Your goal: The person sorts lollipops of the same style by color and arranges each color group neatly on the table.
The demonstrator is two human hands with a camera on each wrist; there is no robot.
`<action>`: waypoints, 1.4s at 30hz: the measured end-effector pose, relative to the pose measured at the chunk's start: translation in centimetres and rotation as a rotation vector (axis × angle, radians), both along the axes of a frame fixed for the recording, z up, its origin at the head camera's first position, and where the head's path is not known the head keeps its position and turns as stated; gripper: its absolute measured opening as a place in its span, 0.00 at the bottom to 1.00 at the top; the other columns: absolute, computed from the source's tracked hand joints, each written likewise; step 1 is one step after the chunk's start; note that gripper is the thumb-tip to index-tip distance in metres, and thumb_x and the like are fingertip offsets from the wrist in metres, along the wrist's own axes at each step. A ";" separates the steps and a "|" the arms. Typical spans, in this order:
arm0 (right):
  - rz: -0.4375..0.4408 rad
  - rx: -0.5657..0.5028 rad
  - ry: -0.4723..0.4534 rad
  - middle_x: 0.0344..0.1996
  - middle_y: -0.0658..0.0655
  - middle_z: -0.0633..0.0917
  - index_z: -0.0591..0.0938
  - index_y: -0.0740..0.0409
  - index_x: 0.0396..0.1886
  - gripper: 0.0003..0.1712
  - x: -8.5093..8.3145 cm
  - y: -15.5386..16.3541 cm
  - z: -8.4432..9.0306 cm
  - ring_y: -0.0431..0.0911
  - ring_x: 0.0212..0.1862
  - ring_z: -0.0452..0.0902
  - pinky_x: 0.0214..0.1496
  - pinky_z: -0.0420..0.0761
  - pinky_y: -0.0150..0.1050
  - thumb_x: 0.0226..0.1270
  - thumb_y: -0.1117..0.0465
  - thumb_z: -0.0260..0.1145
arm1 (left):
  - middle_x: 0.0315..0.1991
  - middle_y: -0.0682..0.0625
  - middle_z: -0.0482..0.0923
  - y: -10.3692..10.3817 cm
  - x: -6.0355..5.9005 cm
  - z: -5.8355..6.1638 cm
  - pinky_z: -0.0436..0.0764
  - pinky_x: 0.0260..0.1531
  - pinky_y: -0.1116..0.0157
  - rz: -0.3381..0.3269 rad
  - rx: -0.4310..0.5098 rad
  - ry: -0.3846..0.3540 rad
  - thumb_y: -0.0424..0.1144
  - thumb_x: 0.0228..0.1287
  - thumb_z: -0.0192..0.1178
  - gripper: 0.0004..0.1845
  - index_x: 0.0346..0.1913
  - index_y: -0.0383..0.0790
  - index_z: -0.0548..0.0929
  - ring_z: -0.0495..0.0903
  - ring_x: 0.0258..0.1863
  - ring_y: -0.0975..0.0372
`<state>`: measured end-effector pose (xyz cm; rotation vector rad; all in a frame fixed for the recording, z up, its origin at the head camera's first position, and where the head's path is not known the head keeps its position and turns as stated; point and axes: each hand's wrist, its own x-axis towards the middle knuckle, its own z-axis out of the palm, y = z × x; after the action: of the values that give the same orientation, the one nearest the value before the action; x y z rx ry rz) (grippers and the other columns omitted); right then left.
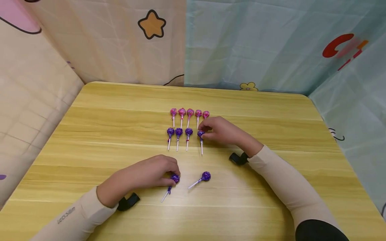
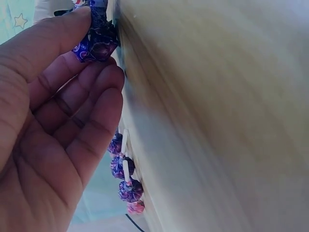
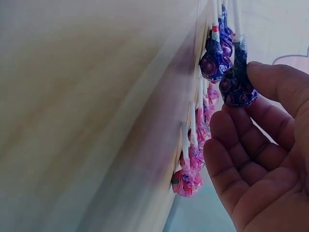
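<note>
My right hand pinches a purple-wrapped lollipop by its head between thumb and fingers, its white stick pointing toward me. It is at the right end of a row of purple lollipops. Lower and to the left, my left hand grips another purple lollipop by the head, with the stick slanting down to the left. To that hand's right a loose purple lollipop lies at an angle on the table. Behind the purple row stretches a row of pink lollipops, the rightmost one partly covered by my right hand.
All this lies on a light wood-grain table with rounded back corners. Printed curtains hang behind it and along both sides. Black wrist-camera pieces show beneath each forearm, close over the tabletop.
</note>
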<state>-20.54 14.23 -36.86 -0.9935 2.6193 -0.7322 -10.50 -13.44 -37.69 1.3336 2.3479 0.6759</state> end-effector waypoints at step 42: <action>-0.079 0.110 -0.014 0.34 0.51 0.83 0.85 0.59 0.45 0.10 -1.2 -2.2 -0.3 0.45 0.37 0.76 0.43 0.78 0.39 0.67 0.60 0.70 | 0.36 0.64 0.78 0.1 0.0 -0.1 0.78 0.44 0.68 0.038 -0.022 -0.041 0.39 0.63 0.68 0.03 0.38 0.47 0.86 0.77 0.37 0.70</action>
<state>-21.73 12.04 -37.11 -0.8555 2.6678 -0.6031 -10.50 -13.31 -37.77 1.2571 2.3461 0.6797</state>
